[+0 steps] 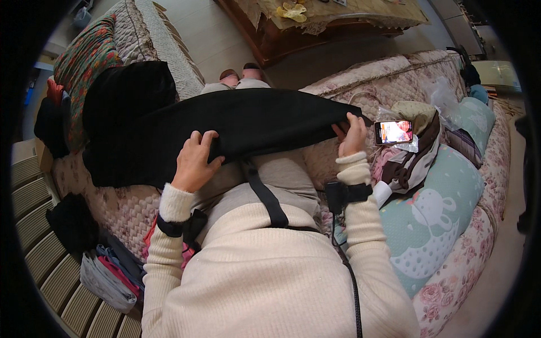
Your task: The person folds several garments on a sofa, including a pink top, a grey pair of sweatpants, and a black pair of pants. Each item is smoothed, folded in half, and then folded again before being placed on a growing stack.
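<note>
Across my lap lies a long black garment [242,121], which looks like a pair of trousers with one leg stretched out to the right and narrowing there. My left hand [195,163] rests on its near edge, left of the middle, thumb and fingers apart. At the narrow right end, my right hand [353,135] has its fingers closed on the cloth. The left part of the garment spreads over the quilted cover, and a bunched black piece [129,90] lies beyond it; whether the two are joined I cannot tell.
A lit phone [394,132] lies on a heap of clothes [420,149] to my right, beside a green pillow [434,219]. Folded clothes [110,276] sit on the slatted wood at the left. A wooden table [332,28] stands ahead, and a flowered cushion [87,67] leans far left.
</note>
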Demonstrator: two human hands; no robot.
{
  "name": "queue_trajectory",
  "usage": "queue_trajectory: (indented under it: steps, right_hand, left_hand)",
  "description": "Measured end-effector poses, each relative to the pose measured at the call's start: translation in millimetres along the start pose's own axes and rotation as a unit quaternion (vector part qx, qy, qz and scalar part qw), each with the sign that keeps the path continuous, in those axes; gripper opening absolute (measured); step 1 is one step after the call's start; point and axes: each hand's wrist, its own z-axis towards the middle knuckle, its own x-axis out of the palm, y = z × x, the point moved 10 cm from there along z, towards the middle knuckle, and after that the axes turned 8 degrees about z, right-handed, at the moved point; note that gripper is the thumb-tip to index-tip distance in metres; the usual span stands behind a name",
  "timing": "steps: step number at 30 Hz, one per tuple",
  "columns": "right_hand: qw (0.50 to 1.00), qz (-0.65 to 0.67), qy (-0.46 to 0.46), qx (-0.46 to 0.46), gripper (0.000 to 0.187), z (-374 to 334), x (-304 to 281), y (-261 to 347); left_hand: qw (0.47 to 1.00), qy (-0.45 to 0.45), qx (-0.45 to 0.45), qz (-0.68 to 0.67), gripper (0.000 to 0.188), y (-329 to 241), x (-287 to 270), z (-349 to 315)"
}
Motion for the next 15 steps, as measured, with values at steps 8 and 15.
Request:
queue_trajectory:
  steps: [8,15]
  right_hand:
    - [0.934,0.227,-0.081,0.265,0.011,6,12,-52]
    - [0.960,0.201,0.064,0.186,0.006,28,35,-26]
  left_hand:
    - [0.999,-0.035,0.019,0.036,0.052,-8,-4,-5]
    - [0.999,-0.047,0.007,0.026,0.046,-2,-6,-4]
